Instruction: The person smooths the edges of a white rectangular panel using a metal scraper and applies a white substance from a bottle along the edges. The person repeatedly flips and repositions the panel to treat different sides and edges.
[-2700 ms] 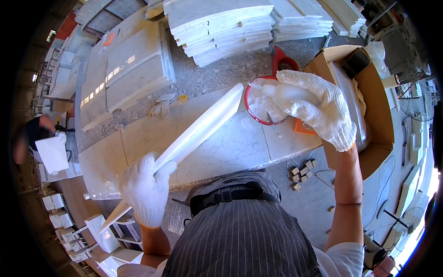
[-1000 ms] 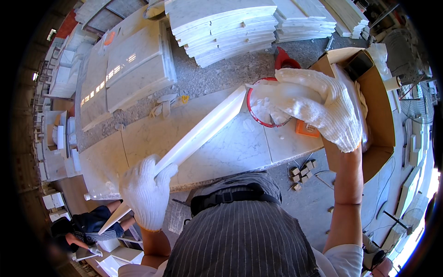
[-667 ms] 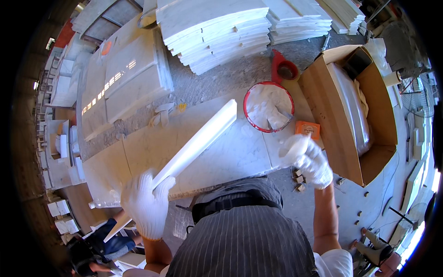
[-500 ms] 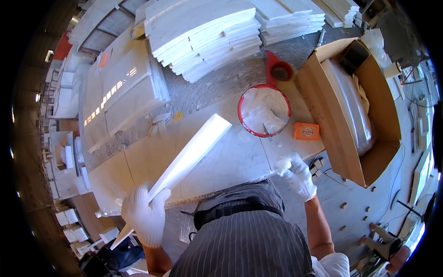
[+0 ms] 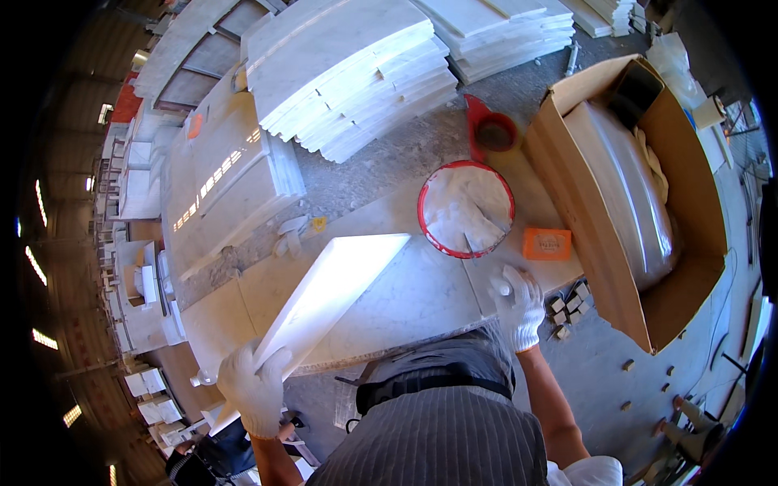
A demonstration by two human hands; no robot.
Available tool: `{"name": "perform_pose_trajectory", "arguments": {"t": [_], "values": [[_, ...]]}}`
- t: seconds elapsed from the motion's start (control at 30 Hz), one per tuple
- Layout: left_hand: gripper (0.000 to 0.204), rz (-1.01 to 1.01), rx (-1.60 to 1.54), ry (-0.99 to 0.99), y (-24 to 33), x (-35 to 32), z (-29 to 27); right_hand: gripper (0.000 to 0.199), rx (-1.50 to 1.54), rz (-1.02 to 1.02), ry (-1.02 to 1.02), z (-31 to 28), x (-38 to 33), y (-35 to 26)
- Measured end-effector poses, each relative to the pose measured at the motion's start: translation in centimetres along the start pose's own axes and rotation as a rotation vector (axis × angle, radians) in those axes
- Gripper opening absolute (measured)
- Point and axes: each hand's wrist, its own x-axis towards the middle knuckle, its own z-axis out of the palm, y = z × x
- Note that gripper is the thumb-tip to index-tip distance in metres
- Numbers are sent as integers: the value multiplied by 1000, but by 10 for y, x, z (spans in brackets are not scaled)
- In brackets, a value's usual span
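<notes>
My left hand [image 5: 253, 389], in a white knitted glove, grips the lower part of a long, glossy white marble strip [image 5: 324, 300]. The strip slants up over the pale stone worktop [image 5: 381, 316], its broad face catching bright light. My right hand [image 5: 519, 308], gloved too, is over the worktop's near edge with its fingers curled; whether anything small is in them is hidden. Beyond it stands a red-rimmed tub [image 5: 462, 202] of white paste with grooves in its surface. To the tub's right lies a small orange box [image 5: 547, 244].
An open cardboard box [image 5: 587, 235] with a plastic-wrapped bundle stands at the right. A red tape dispenser [image 5: 493, 130] is behind the tub. Stacked marble slabs [image 5: 348, 89] line the back; more slabs [image 5: 219, 194] lie left. Small blocks [image 5: 570, 306] are on the floor.
The marble strip has turned, showing more of its broad face. My right hand has drawn a little closer to the orange box. The whole view has shifted slightly.
</notes>
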Motion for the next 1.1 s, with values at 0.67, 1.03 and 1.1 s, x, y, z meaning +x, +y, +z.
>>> {"name": "perform_pose_trajectory", "arguments": {"t": [0.67, 1.03, 1.1], "values": [[27, 86, 19, 32, 3, -9, -5, 84, 753, -162, -248, -4, 85, -170], [27, 91, -2, -271, -15, -38, -38, 47, 982, -359, -404, 34, 94, -148], [29, 154, -17, -337, -17, -46, -33, 46, 925, -376, -430, 33, 90, -139]]}}
